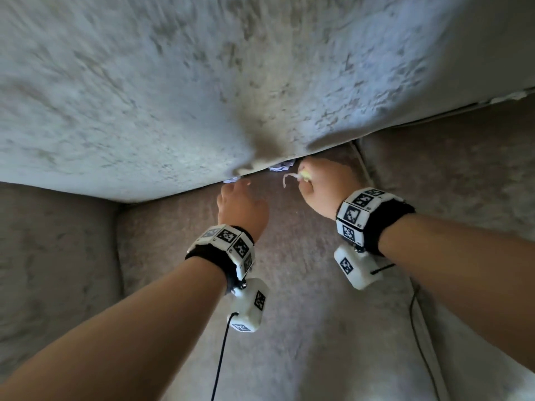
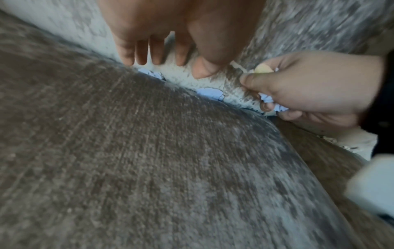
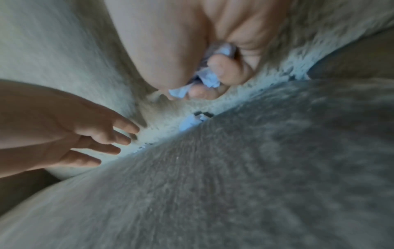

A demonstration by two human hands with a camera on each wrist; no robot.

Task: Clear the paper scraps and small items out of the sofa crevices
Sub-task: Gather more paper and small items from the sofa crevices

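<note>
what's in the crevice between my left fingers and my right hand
In the left wrist view, a blue paper scrap sits wedged in the crevice between the left fingers and the right hand, which already grips other scraps.

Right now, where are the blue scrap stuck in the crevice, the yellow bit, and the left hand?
blue scrap [image 2: 210, 93], left wrist view, its middle.
yellow bit [image 2: 261, 68], left wrist view, exposed top.
left hand [image 1: 241, 208], head view, its back.

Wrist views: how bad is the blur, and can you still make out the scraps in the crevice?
Left wrist: cushion streaked, but two blue scraps in the crevice readable. Right wrist: soft all over, right hand close and out of focus, its paper wad only a blur. Head: back cushion smeared, hands sharper.
</note>
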